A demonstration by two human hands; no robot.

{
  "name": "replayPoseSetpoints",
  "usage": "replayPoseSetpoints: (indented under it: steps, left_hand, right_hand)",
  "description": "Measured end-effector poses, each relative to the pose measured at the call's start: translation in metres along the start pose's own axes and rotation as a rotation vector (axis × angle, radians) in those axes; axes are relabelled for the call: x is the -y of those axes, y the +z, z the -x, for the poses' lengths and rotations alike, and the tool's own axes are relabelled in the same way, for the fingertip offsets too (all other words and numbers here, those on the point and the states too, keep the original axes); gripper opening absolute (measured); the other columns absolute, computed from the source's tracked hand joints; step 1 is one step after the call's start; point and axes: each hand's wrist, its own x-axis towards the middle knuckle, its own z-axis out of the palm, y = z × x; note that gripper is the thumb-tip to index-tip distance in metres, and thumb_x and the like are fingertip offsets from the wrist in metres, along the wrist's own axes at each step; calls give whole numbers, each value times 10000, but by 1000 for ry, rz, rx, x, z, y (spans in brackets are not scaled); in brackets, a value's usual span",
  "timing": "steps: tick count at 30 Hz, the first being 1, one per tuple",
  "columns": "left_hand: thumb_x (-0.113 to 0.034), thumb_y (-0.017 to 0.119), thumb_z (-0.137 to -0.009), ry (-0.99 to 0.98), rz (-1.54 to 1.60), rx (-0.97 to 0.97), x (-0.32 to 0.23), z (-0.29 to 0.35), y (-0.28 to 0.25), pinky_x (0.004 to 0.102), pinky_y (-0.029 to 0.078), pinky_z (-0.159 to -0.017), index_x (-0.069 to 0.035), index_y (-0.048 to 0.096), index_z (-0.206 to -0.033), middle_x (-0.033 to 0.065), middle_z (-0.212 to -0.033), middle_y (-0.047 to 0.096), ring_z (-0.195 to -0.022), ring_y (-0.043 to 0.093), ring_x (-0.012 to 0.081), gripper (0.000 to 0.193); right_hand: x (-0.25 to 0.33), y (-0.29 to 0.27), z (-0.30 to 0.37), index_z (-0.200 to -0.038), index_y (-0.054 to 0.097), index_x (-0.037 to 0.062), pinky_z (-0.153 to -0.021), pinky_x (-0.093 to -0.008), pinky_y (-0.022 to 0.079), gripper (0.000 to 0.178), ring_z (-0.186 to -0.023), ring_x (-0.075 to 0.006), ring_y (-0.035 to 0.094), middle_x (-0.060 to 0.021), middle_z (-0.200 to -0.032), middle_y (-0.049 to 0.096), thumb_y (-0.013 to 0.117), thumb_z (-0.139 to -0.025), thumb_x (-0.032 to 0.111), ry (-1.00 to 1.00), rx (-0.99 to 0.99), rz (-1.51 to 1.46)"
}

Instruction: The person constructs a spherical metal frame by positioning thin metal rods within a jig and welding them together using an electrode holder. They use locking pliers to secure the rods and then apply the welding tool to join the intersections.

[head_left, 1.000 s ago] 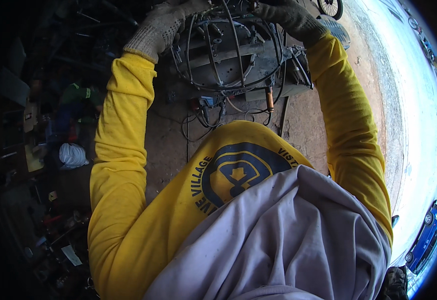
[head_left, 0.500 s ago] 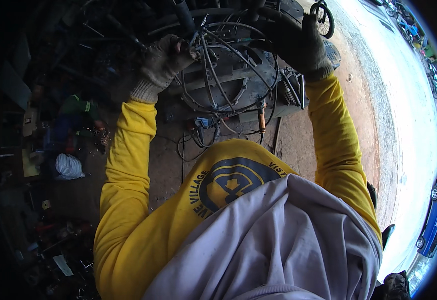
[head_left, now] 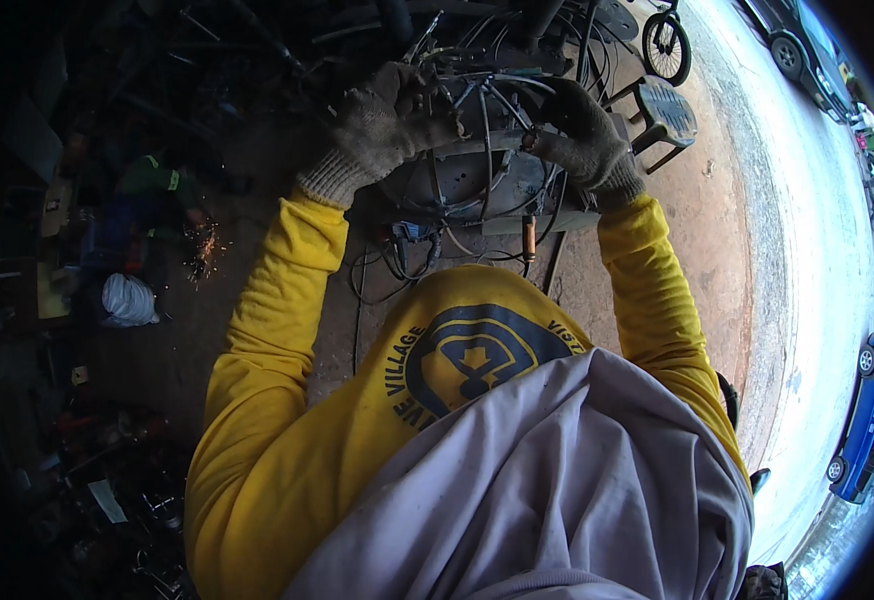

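A rounded frame of thin bent metal rods (head_left: 488, 150) stands on a dark metal work surface in front of me. My left hand (head_left: 389, 122), in a worn grey-brown knit glove, is closed around the frame's left side. On the opposite side my right hand (head_left: 589, 145), gloved too, has its fingers curled round the frame's rods. The glove partly hides its grip. Below the frame sit a blue-bodied power tool (head_left: 413, 232) and an orange handle (head_left: 529, 238).
A dark cable (head_left: 359, 290) loops on the brown floor. A plastic stool (head_left: 665, 112) and a bicycle wheel (head_left: 666, 50) stand at the right. Sparks (head_left: 203, 250) fly beside a crouching person in green (head_left: 147, 180) at the left. A blue car (head_left: 862, 415) is far right.
Both hands have come closer together at the frame. My left hand has shifted right, and my right hand has come lower, its fingers turned inward. The stool shows more fully.
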Motion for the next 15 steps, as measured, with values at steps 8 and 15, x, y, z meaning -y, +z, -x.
replayPoseSetpoints:
  steps: [8, 15]
  left_hand:
    - [-626, 603, -920, -373, 420, 152, 1, 6, -40, 323, 500, -756, -20, 503, -1353, 65, -947, 605, -865, 675, 221, 751]
    - [-546, 601, -958, -149, 358, 312, 32, 14, -34, 366, 526, -918, -51, 400, -1452, 75, -1088, 616, -953, 641, 192, 728]
  right_hand:
    - [-66, -3, 5, -1434, 443, 11, -1031, -368, 469, 848, -1214, -224, 564, -118, -1329, 590, 892, -732, 168, -42, -21, -247]
    - [-90, -7, 9, -1473, 384, 33, -1046, -361, 466, 949, -1330, -226, 479, -114, -1451, 484, 923, -714, 218, 26, 13, -307]
